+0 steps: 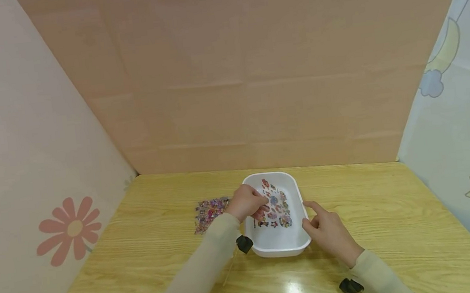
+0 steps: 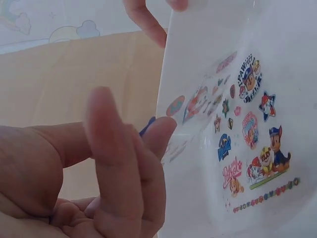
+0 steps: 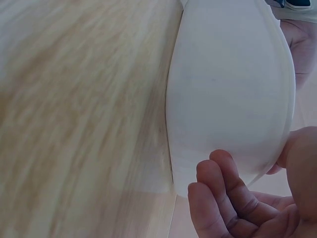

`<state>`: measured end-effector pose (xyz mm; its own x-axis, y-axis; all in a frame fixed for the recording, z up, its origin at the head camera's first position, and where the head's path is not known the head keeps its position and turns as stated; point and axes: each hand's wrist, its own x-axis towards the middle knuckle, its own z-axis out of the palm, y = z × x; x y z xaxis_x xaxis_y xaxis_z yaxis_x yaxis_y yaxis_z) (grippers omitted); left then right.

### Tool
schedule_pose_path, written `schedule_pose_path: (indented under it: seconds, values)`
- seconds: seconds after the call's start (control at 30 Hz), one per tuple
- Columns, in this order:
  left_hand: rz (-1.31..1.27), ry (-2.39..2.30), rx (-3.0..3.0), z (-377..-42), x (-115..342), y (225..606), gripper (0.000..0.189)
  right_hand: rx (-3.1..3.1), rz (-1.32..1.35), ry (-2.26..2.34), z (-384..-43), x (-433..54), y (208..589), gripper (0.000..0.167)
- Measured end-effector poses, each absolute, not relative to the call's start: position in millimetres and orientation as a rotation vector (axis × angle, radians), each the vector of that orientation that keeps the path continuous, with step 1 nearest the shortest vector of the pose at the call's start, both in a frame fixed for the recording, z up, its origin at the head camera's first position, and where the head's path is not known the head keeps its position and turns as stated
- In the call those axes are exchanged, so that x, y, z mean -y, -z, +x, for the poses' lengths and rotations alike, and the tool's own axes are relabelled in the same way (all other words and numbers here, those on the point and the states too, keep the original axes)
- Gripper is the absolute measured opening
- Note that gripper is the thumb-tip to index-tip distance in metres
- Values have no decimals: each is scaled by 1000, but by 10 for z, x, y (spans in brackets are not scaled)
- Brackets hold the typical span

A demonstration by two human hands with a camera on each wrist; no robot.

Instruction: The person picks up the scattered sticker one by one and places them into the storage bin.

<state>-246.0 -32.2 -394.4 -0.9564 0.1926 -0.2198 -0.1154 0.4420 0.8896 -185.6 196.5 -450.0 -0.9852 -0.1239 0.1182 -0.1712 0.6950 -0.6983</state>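
A white plastic tray [image 1: 279, 243] stands on the table, with clear sheets of cartoon-dog stickers [image 2: 250, 131] lying across its bottom and up one wall. Over the tray's left side, my left hand [image 1: 247, 202] pinches a small sticker between thumb and fingertips. Only a dark blue edge of that sticker [image 2: 147, 126] shows in the left wrist view; the fingers hide the rest. My right hand [image 1: 327, 230] holds the tray's right rim, its thumb at the edge and the other fingers [image 3: 223, 173] curled by the outer wall.
A patch of colourful stickers [image 1: 208, 214] lies on the wooden table [image 1: 145, 270] just left of the tray, partly behind the left wrist. A tan paper wall [image 1: 246, 92] rises at the back, with printed white panels at both sides.
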Motion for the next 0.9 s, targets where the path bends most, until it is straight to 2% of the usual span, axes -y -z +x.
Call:
schedule_pose_path:
  seconds: [0.9]
  values:
    - [10,-1309,-2505,-2418,241,3935,19,2832,250,-1197,-1862,-1973,4527,50]
